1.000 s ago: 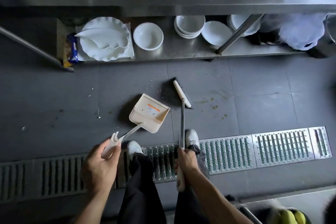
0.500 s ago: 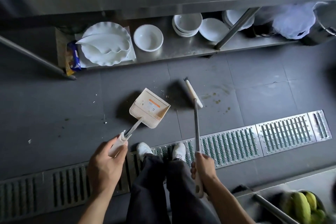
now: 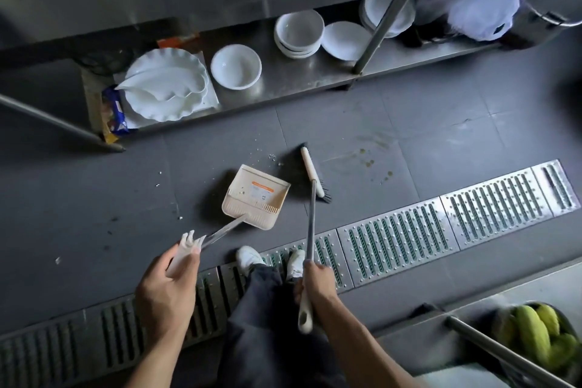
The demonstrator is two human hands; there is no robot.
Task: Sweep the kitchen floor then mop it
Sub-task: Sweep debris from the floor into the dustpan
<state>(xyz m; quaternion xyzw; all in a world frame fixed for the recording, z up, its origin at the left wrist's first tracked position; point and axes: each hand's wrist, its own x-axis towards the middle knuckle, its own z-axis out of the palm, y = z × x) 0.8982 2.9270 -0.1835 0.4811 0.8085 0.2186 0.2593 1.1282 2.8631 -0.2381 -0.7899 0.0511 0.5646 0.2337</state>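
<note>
On the dark tiled floor (image 3: 425,142), between the far steel shelf (image 3: 293,77) and the near drain grate (image 3: 393,233): holding the cream dustpan (image 3: 256,195) by its white handle end with the left hand (image 3: 167,290), fingers and thumb curled round it, pan down by the tiles. Gripping the broom (image 3: 310,172) with the right hand (image 3: 315,282), fist closed round the handle near its top, brush head down just right of the dustpan. Scattered pale crumbs (image 3: 271,155) just beyond both, toward the shelf.

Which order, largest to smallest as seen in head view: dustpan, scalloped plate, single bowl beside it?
1. scalloped plate
2. dustpan, close behind; differing distance from the camera makes this pair unsure
3. single bowl, clearly smallest
</note>
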